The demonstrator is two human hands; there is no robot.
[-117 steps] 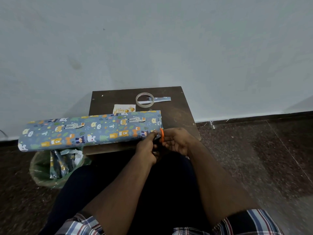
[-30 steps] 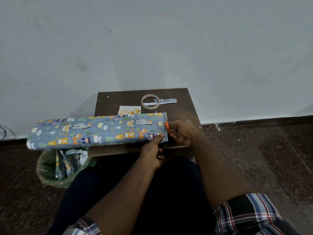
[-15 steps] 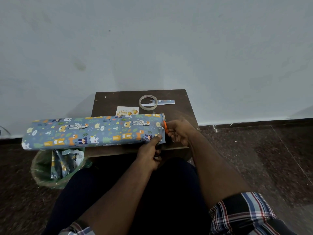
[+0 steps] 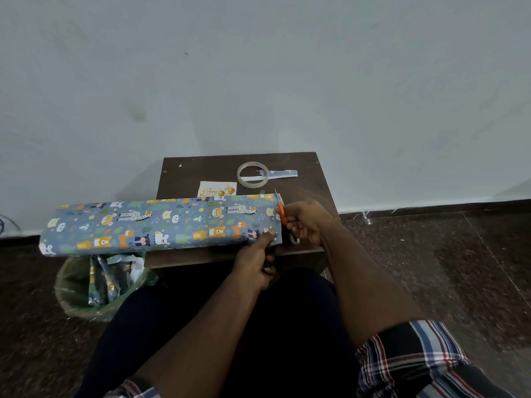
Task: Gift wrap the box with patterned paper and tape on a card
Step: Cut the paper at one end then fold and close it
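**Trimming the paper at the right end of the box**

Left hand: thumb and fingers pinch the near right corner of the blue animal-print wrapping paper, thumb on top of the sheet. The paper covers a long flat box, which lies crosswise over the near part of the small dark brown wooden table; its left end overhangs the table edge well past the side.

Right hand: fingers are closed through the handles of the orange-handled scissors. The blades point away from the person, running along the right edge of the paper (blade opening too small to judge). A pale loop shows just below this hand; cannot tell what it is.

Behind the box on the table: a small white greeting card with gold balloons and lettering, partly hidden by the far edge of the paper. Farther back, a clear roll of adhesive tape lies flat, over one end of a narrow cut strip of the same blue paper.

On the floor below the overhanging left end: a bin lined with a green plastic bag, holding paper scraps.

Both forearms are bare; plaid sleeves show at the bottom of the view.
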